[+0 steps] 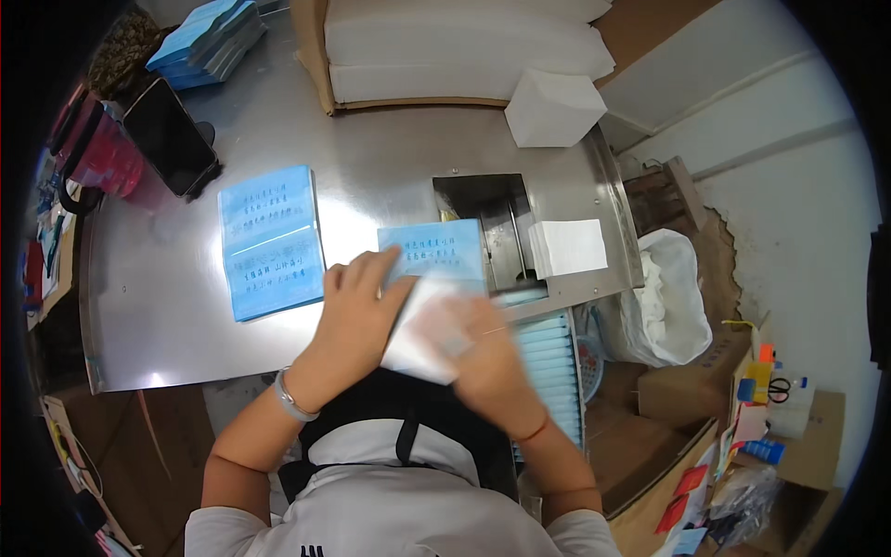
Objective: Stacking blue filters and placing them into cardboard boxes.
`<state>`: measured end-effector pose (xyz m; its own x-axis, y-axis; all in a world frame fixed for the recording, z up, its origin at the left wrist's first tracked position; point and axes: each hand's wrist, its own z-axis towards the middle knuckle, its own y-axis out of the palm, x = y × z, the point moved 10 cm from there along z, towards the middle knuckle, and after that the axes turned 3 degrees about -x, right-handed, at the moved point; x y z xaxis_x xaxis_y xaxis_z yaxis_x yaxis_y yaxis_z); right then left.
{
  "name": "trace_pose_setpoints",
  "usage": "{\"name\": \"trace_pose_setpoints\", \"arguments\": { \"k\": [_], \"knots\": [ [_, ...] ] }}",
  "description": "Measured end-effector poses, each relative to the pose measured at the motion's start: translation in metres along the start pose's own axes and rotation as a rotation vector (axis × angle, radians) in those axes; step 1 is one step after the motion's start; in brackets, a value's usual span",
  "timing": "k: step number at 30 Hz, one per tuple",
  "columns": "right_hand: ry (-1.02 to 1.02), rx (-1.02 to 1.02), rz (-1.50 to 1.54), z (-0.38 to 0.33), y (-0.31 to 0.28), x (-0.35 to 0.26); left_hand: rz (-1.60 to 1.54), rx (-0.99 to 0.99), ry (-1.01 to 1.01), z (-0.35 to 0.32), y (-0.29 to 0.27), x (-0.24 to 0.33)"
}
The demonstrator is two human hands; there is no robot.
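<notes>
While a person leans over a shiny metal table (371,148), both hands meet near the lower middle of the frame around a folded white tissue wad (429,336). Its left hand (351,320) lies flat with fingers spread, pressing down a light blue plastic pouch (436,252) and touching the wad's left edge. Blurred by motion, the right hand (487,357) grips the wad from the right; how tightly its fingers close cannot be told. Left of the hands, well apart, lies a stack of blue pouches (271,241). Just right of the pouch sits a dark metal slot (492,223), with a small white tissue stack (568,246) beside it. In the upper middle stands a cardboard box of white tissue (464,46), and at upper left a dark phone (170,136).
</notes>
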<state>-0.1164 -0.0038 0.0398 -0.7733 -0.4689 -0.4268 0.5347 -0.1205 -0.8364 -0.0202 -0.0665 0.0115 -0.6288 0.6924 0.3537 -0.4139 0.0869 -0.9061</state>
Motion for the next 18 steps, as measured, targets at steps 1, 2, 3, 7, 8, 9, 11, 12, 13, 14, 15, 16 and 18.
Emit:
{"name": "trace_pose_setpoints", "arguments": {
  "k": [1, 2, 3, 7, 8, 9, 11, 12, 13, 14, 15, 16, 18],
  "knots": [
    [-0.127, -0.076, -0.099, 0.001, 0.018, -0.028, -0.004, -0.005, -0.018, 0.0, -0.001, -0.007],
    [-0.125, -0.077, -0.095, 0.006, 0.021, -0.023, -0.007, -0.012, -0.04, -0.002, -0.002, -0.013],
    [-0.025, -0.029, -0.178, 0.017, 0.017, -0.001, -0.011, -0.017, -0.041, -0.002, -0.002, -0.01],
    [0.047, 0.051, -0.228, 0.043, 0.019, 0.032, -0.075, 0.048, 0.038, 0.001, -0.007, 0.017],
    [-0.017, 0.018, -0.087, 0.041, 0.022, 0.029, -0.048, 0.017, 0.142, -0.002, -0.005, 0.031],
    [0.028, 0.166, -0.123, 0.03, 0.001, 0.044, -0.037, 0.024, 0.126, -0.002, -0.007, 0.031],
    [0.256, 0.425, -0.267, 0.005, -0.053, 0.08, -0.077, -0.008, 0.087, 0.0, -0.005, 0.027],
    [0.445, 0.533, -0.377, -0.008, -0.075, 0.092, -0.103, -0.03, 0.078, 0.001, -0.003, 0.027],
    [0.449, 0.535, -0.378, -0.011, -0.074, 0.098, -0.104, -0.033, 0.082, 0.001, -0.003, 0.027],
    [0.433, 0.474, -0.467, -0.007, -0.068, 0.102, -0.059, -0.074, 0.027, 0.005, 0.001, 0.02],
    [0.419, 0.409, -0.554, -0.006, -0.063, 0.105, -0.015, -0.115, -0.028, 0.01, 0.004, 0.013],
    [0.431, 0.412, -0.564, -0.011, -0.065, 0.108, 0.029, -0.157, -0.083, 0.015, 0.009, 0.006],
    [0.484, 0.355, -0.47, -0.01, -0.062, 0.117, 0.24, -0.049, 0.003, 0.034, 0.01, 0.017]
  ]
}}
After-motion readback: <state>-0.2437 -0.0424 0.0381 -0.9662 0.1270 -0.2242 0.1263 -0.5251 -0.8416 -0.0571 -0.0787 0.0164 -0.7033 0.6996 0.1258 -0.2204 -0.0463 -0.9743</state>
